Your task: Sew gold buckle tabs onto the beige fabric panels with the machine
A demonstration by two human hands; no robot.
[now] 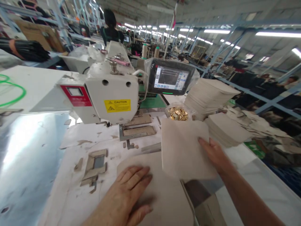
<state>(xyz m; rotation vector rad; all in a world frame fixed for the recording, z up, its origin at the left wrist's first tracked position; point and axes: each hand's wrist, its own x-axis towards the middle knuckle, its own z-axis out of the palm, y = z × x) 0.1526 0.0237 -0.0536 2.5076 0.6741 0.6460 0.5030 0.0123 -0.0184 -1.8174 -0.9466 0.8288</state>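
Between the thumb and fingers of my right hand point(213, 150) is the right edge of a beige fabric panel point(184, 147), held up in front of the stacks. My left hand point(129, 191) lies with fingers stretched over a second beige panel point(166, 201) on the work surface. The held panel overlaps the far right part of the lower one. Beyond both hands stands a white sewing machine point(113, 94) with a yellow caution label. A metal clamp frame point(137, 131) sits under its head, and a small square frame point(95, 166) lies left of my left hand.
A bag of gold-coloured metal pieces point(177, 113) stands behind the held panel. Tall stacks of beige panels point(209, 94) rise at the right. A lit control screen point(169, 78) is beside the machine. One person point(110, 26) is farther back.
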